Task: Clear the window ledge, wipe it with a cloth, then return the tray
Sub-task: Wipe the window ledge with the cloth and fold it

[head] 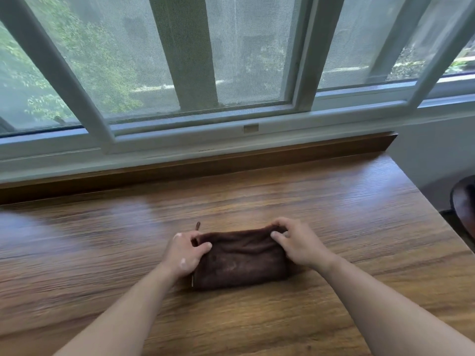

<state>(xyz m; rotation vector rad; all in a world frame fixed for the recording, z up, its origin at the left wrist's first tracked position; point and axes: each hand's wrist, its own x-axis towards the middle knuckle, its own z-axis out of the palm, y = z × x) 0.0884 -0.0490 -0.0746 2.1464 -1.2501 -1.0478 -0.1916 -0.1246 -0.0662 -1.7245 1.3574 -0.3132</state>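
Head view | both hands [185,253] [299,244] pinch cloth [241,260] | ledge [334,201] | dark object [464,201], perhaps chair

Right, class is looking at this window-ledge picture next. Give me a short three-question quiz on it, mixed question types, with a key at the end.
1. True or false: the brown cloth lies folded on the wooden ledge.
2. Which hand or hands hold the cloth?
A. Left hand only
B. Right hand only
C. Both hands
3. Fill in the missing word: apart from the cloth and the hands, the ledge in view carries no tray and looks ____.

Key
1. True. It sits as a folded bundle on the wood.
2. C. The left hand pinches the cloth's left end and the right hand pinches its far right corner.
3. Bare.
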